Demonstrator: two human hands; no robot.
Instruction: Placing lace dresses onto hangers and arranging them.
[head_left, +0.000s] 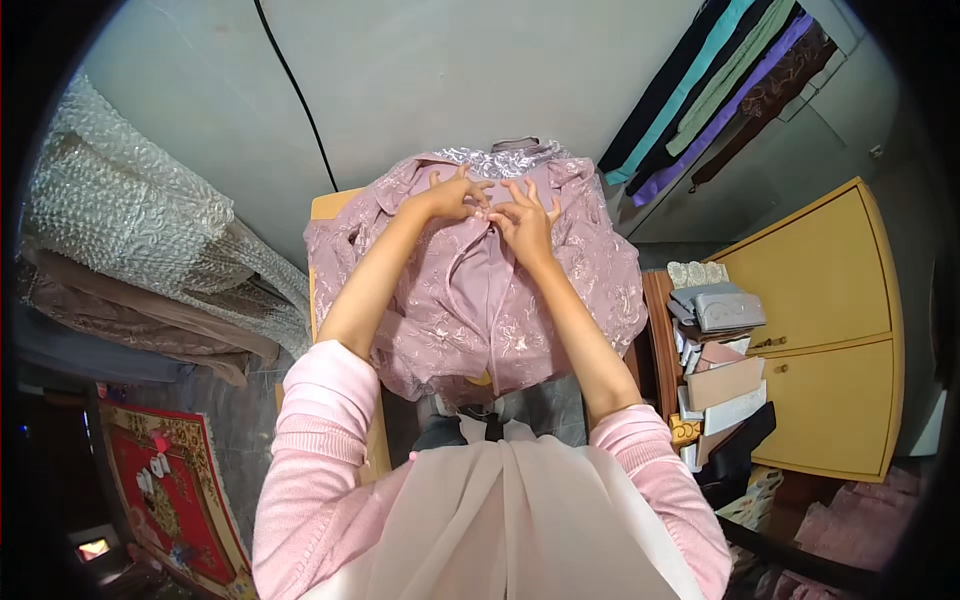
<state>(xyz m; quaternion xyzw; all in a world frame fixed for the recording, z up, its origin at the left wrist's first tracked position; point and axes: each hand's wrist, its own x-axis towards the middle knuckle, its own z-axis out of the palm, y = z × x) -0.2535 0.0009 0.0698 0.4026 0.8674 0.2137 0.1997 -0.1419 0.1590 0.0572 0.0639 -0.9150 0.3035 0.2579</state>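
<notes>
A mauve embroidered garment (517, 330) lies spread over a yellow wooden table (330, 206) before me. Near its upper middle, my left hand (456, 196) pinches the front edge between thumb and forefinger, its other fingers spread. Close beside it, my right hand (525, 225) grips the facing edge the same way. The fingertips nearly meet; any fastener between them is too small to make out. Below the hands the front edges part, showing plain mauve lining. Silvery patterned fabric (517, 159) shows at the garment's top.
Beaded white gowns (150, 202) hang at left, above a red patterned rug (176, 487). Clutch bags (727, 311) are stacked at right beside a yellow cabinet (817, 300). Coloured fabric strips (712, 90) hang on the grey wall (450, 75), where a black cable (296, 90) runs down.
</notes>
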